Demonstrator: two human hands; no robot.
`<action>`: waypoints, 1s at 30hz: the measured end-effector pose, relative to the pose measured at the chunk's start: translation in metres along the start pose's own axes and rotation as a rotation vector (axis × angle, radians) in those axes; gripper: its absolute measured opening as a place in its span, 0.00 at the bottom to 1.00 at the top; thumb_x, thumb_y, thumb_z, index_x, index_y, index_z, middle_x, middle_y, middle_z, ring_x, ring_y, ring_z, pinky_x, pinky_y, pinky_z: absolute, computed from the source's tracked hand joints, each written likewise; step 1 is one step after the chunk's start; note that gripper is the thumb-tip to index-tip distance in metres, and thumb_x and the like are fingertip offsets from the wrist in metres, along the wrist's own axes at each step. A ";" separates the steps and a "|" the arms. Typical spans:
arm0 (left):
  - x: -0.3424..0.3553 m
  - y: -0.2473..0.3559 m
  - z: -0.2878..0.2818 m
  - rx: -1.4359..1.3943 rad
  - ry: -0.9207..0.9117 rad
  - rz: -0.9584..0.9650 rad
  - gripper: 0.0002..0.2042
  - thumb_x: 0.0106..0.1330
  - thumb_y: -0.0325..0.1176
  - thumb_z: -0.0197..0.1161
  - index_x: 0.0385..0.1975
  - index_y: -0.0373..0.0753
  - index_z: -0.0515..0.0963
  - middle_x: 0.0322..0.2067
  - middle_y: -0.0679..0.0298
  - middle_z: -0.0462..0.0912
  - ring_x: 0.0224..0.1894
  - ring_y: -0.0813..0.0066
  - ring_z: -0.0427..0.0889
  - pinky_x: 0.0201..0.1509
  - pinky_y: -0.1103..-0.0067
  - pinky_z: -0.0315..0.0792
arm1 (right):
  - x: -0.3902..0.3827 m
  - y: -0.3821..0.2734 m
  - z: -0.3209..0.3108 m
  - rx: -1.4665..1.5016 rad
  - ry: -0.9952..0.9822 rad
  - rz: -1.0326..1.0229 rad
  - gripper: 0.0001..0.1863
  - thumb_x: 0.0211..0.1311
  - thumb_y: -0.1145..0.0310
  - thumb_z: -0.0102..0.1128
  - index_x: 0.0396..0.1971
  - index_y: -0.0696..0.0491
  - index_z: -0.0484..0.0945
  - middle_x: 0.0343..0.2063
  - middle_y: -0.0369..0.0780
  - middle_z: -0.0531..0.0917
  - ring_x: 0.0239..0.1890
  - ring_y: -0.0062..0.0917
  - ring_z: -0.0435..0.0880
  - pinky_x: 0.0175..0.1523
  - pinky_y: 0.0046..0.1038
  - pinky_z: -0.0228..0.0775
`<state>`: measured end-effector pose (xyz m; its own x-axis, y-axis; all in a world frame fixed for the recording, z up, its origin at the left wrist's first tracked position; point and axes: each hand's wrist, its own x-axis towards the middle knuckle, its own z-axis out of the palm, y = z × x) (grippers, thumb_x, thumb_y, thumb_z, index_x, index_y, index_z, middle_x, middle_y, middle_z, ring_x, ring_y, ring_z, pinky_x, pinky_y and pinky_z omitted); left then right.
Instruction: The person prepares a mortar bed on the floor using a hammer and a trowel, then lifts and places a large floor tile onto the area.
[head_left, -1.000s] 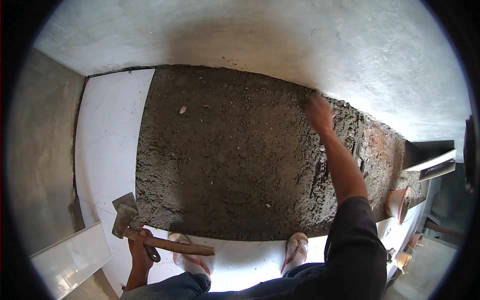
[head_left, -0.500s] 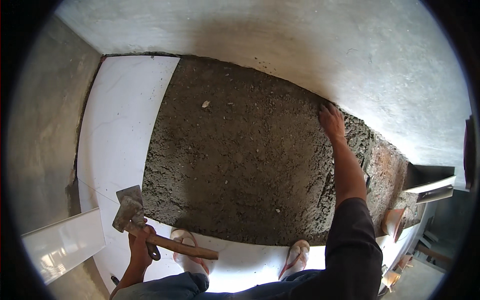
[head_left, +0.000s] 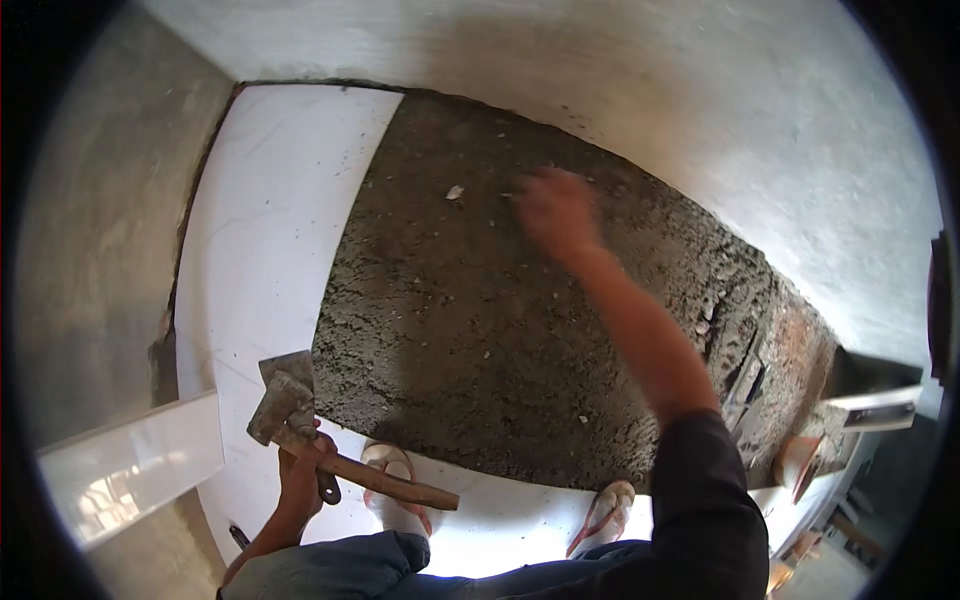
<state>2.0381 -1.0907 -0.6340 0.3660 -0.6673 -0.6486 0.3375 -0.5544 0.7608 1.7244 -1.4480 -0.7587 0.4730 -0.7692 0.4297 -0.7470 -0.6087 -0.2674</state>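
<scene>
A mortar bed (head_left: 470,340) lies beside white floor tile (head_left: 262,230). A wooden-handled hammer (head_left: 372,476) and trowel (head_left: 290,368) are clasped together in the left hand (head_left: 303,468), apparently sparing the right hand (head_left: 558,215), blurred above the mortar, its grip impossible to tell.

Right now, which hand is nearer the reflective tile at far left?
Left. The left hand is right of the reflective tile; the right hand is farther right, over mortar.

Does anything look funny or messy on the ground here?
Yes: one pale flake, left of the blurred right hand, looks odd. It's brighter and bigger than most bits in the dark, rough mortar-like layer. I can't tell what it is.
</scene>
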 end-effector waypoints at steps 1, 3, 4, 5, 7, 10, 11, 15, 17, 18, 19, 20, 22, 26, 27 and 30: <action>0.000 -0.005 -0.001 -0.003 0.014 0.009 0.17 0.58 0.29 0.57 0.46 0.35 0.63 0.27 0.62 0.73 0.30 0.76 0.74 0.33 0.79 0.71 | 0.017 -0.033 0.023 0.107 -0.002 -0.069 0.15 0.53 0.64 0.58 0.41 0.49 0.77 0.46 0.45 0.75 0.51 0.40 0.72 0.55 0.42 0.62; -0.003 -0.006 -0.004 0.028 0.008 0.003 0.18 0.58 0.30 0.58 0.46 0.35 0.63 0.27 0.62 0.73 0.30 0.76 0.74 0.33 0.79 0.71 | 0.042 -0.082 0.046 0.017 -0.247 -0.072 0.13 0.56 0.66 0.51 0.42 0.49 0.76 0.45 0.44 0.74 0.52 0.40 0.69 0.55 0.42 0.61; -0.006 -0.007 -0.006 0.041 0.033 -0.003 0.18 0.58 0.31 0.58 0.47 0.35 0.63 0.27 0.62 0.73 0.29 0.76 0.74 0.33 0.79 0.71 | 0.042 -0.096 0.052 -0.101 -0.364 -0.089 0.14 0.57 0.66 0.50 0.43 0.48 0.76 0.45 0.43 0.74 0.53 0.40 0.69 0.55 0.44 0.60; -0.010 -0.008 -0.007 0.033 0.047 0.019 0.20 0.57 0.33 0.59 0.47 0.35 0.63 0.27 0.62 0.73 0.29 0.77 0.73 0.33 0.81 0.71 | 0.045 -0.103 0.055 -0.106 -0.414 -0.064 0.15 0.57 0.67 0.50 0.44 0.48 0.75 0.45 0.43 0.73 0.53 0.40 0.68 0.55 0.44 0.60; -0.010 -0.013 -0.005 0.020 0.051 0.029 0.19 0.58 0.34 0.58 0.47 0.37 0.64 0.26 0.63 0.72 0.27 0.79 0.71 0.28 0.84 0.68 | 0.035 -0.098 0.056 -0.135 -0.484 -0.014 0.15 0.56 0.68 0.51 0.45 0.49 0.75 0.45 0.43 0.73 0.53 0.40 0.68 0.55 0.45 0.60; -0.006 -0.011 0.006 0.005 0.012 0.082 0.17 0.60 0.34 0.56 0.47 0.37 0.64 0.25 0.65 0.71 0.25 0.82 0.69 0.25 0.85 0.64 | 0.026 -0.071 0.041 -0.213 -0.494 -0.012 0.17 0.56 0.70 0.49 0.47 0.51 0.73 0.45 0.44 0.73 0.52 0.40 0.69 0.55 0.45 0.60; -0.006 -0.011 0.007 0.004 0.013 0.053 0.16 0.60 0.34 0.56 0.47 0.38 0.64 0.25 0.65 0.71 0.25 0.82 0.69 0.25 0.85 0.64 | 0.021 -0.062 0.033 -0.144 -0.487 0.043 0.17 0.56 0.71 0.50 0.47 0.52 0.72 0.45 0.45 0.72 0.52 0.40 0.70 0.56 0.44 0.60; -0.010 -0.013 0.000 0.034 0.031 0.062 0.17 0.61 0.34 0.56 0.47 0.38 0.65 0.26 0.66 0.71 0.27 0.81 0.69 0.27 0.84 0.65 | -0.022 -0.004 -0.025 -0.127 -0.468 0.113 0.16 0.54 0.73 0.52 0.44 0.55 0.72 0.41 0.46 0.75 0.50 0.38 0.73 0.52 0.39 0.69; -0.015 -0.012 -0.002 0.101 0.073 0.090 0.18 0.61 0.35 0.56 0.49 0.37 0.64 0.27 0.66 0.71 0.28 0.81 0.70 0.30 0.84 0.65 | -0.054 0.050 -0.075 -0.284 -0.676 0.245 0.12 0.53 0.74 0.52 0.39 0.54 0.74 0.36 0.44 0.78 0.49 0.36 0.74 0.47 0.35 0.74; -0.017 -0.012 0.002 0.104 0.067 0.091 0.18 0.61 0.35 0.56 0.49 0.37 0.64 0.27 0.66 0.71 0.28 0.81 0.70 0.30 0.84 0.65 | -0.076 0.086 -0.098 -0.313 -0.587 0.403 0.11 0.51 0.73 0.54 0.37 0.54 0.75 0.37 0.43 0.78 0.48 0.37 0.74 0.50 0.37 0.72; -0.020 -0.011 0.007 0.126 0.090 0.105 0.17 0.61 0.36 0.56 0.47 0.37 0.65 0.27 0.67 0.70 0.28 0.81 0.69 0.30 0.84 0.65 | -0.100 0.122 -0.126 -0.209 -0.529 0.556 0.11 0.52 0.71 0.54 0.37 0.54 0.77 0.41 0.46 0.76 0.51 0.37 0.71 0.55 0.39 0.67; -0.029 -0.008 0.010 0.149 0.131 0.131 0.16 0.61 0.36 0.56 0.46 0.38 0.65 0.27 0.68 0.69 0.28 0.82 0.69 0.31 0.84 0.65 | -0.108 0.144 -0.148 -0.304 -0.612 0.665 0.14 0.55 0.68 0.53 0.41 0.55 0.75 0.45 0.48 0.73 0.54 0.38 0.69 0.58 0.39 0.63; -0.038 -0.003 0.021 0.177 0.127 0.120 0.16 0.61 0.35 0.55 0.46 0.37 0.65 0.27 0.68 0.69 0.29 0.82 0.69 0.31 0.84 0.65 | -0.132 0.187 -0.173 -0.393 -0.683 0.790 0.17 0.58 0.64 0.52 0.45 0.56 0.74 0.48 0.50 0.71 0.56 0.39 0.66 0.61 0.39 0.59; -0.048 -0.002 0.045 0.293 0.098 0.154 0.15 0.62 0.34 0.54 0.46 0.37 0.65 0.27 0.67 0.70 0.29 0.82 0.69 0.31 0.84 0.65 | -0.176 0.249 -0.151 -0.487 -0.202 0.469 0.25 0.64 0.55 0.45 0.54 0.56 0.65 0.51 0.52 0.65 0.57 0.40 0.63 0.63 0.37 0.56; -0.055 0.001 0.050 0.297 0.088 0.187 0.15 0.62 0.34 0.54 0.46 0.37 0.65 0.27 0.67 0.70 0.29 0.82 0.69 0.31 0.84 0.65 | -0.180 0.250 -0.142 -0.468 -0.117 0.453 0.26 0.65 0.52 0.44 0.55 0.56 0.63 0.51 0.52 0.65 0.57 0.41 0.63 0.63 0.36 0.56; -0.079 0.013 0.080 0.303 0.044 0.179 0.19 0.60 0.34 0.56 0.49 0.36 0.63 0.26 0.66 0.71 0.30 0.81 0.70 0.32 0.84 0.65 | -0.174 0.247 -0.146 -0.280 -0.282 0.632 0.26 0.66 0.52 0.43 0.55 0.56 0.63 0.50 0.51 0.65 0.56 0.41 0.64 0.61 0.36 0.58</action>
<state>1.9443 -1.0847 -0.5716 0.4352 -0.7491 -0.4994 -0.0061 -0.5572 0.8304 1.3895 -1.4362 -0.7734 -0.0122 -0.9997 0.0195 -0.9895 0.0092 -0.1442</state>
